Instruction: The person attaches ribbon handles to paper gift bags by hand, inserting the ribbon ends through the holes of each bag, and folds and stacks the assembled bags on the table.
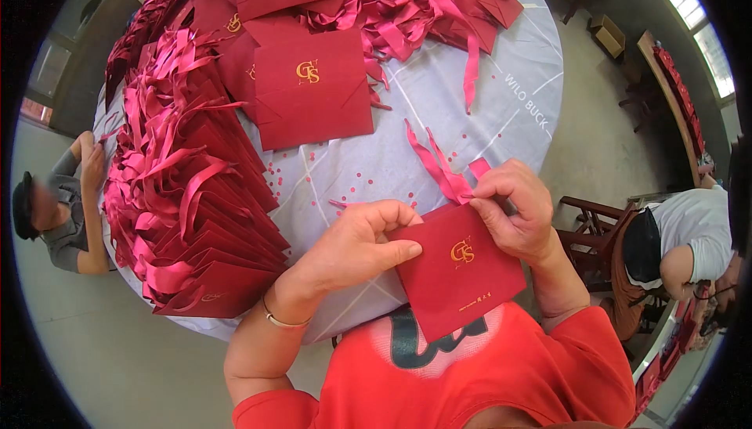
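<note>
Head view: at the near edge of the cloth-covered worktop (329, 167), the left hand's (356, 245) fingers pinch a flat, square red paper bag (462, 268); the right hand's (513, 202) fingers pinch pink ribbon (450, 186) at its far edge. Slick, satiny ribbon could slip or twist if gripped loosely; hard pulling might crease the paper.

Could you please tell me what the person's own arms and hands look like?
The left hand and right hand are bare, with no gloves. A thin, shiny bangle circles the left wrist; none shows on the right. Both sleeves are short and red.
</note>
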`<state>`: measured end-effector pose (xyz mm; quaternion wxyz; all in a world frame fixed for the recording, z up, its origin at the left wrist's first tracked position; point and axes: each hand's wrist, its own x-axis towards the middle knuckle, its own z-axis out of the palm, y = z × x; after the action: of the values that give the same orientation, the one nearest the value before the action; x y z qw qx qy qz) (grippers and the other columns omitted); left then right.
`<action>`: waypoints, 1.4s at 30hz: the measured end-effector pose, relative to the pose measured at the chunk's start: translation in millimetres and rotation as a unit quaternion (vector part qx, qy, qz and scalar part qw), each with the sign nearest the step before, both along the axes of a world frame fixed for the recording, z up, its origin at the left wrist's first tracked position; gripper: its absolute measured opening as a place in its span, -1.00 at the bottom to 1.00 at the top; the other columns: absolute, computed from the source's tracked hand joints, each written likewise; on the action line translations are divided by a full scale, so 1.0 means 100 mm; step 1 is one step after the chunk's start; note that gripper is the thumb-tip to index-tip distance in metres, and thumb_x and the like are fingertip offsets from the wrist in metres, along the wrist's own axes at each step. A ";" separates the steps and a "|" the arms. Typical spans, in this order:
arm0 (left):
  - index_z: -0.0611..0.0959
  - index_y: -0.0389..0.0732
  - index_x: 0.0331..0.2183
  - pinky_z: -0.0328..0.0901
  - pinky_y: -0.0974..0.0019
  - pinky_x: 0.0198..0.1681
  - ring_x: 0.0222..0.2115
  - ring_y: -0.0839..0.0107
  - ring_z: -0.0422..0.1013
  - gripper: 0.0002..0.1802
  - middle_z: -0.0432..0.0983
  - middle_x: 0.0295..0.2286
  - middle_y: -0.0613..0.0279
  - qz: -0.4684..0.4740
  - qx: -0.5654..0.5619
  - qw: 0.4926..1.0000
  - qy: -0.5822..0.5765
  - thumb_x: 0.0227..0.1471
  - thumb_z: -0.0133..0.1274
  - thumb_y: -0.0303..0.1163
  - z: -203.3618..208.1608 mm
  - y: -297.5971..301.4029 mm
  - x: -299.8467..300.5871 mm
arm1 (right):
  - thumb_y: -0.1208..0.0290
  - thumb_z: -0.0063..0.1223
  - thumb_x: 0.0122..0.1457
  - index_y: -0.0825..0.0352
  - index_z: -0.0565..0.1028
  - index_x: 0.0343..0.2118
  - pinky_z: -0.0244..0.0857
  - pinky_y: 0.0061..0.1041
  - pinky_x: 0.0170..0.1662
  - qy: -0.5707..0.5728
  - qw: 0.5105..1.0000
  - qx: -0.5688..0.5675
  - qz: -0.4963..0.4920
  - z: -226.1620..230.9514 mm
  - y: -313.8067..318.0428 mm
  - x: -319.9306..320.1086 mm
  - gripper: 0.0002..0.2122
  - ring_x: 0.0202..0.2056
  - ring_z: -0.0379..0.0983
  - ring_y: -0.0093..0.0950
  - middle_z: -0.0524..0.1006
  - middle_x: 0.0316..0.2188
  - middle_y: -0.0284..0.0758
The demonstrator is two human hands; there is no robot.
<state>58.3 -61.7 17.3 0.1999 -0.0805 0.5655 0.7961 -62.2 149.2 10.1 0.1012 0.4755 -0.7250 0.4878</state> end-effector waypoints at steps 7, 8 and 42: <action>0.53 -0.29 -0.25 0.21 0.64 -0.43 -0.42 0.76 0.34 -0.83 0.49 -0.37 0.42 -0.031 0.049 0.998 -0.017 0.08 0.12 -0.52 0.02 -0.04 -0.01 | 0.68 0.23 -0.10 0.36 0.47 -0.44 0.22 -0.50 -0.44 0.000 1.000 0.011 0.028 -0.09 -0.02 -0.03 -0.82 -0.51 0.39 -0.38 0.49 -0.52 -0.28; 0.53 -0.29 -0.25 0.21 0.64 -0.43 -0.42 0.76 0.34 -0.83 0.49 -0.37 0.42 -0.030 0.049 0.998 -0.018 0.08 0.12 -0.52 0.04 -0.05 -0.01 | 0.68 0.23 -0.10 0.36 0.47 -0.44 0.22 -0.49 -0.44 -0.006 0.999 0.018 0.029 -0.09 -0.02 -0.03 -0.82 -0.51 0.39 -0.38 0.49 -0.52 -0.28; 0.53 -0.30 -0.29 0.15 0.58 -0.55 -0.57 0.72 0.28 -0.88 0.46 -0.51 0.41 -0.005 -0.021 0.999 -0.049 0.05 0.01 -0.56 0.13 -0.01 0.01 | 0.59 0.30 -0.19 0.31 0.50 -0.44 0.34 -0.43 -0.40 0.084 0.987 0.079 0.114 0.11 -0.18 0.20 -0.79 -0.46 0.46 -0.34 0.49 -0.47 -0.30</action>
<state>59.0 -63.0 30.1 0.2297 -0.1211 0.5721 0.7780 -42.4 130.8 20.8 0.0675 0.6009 -0.6913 0.3956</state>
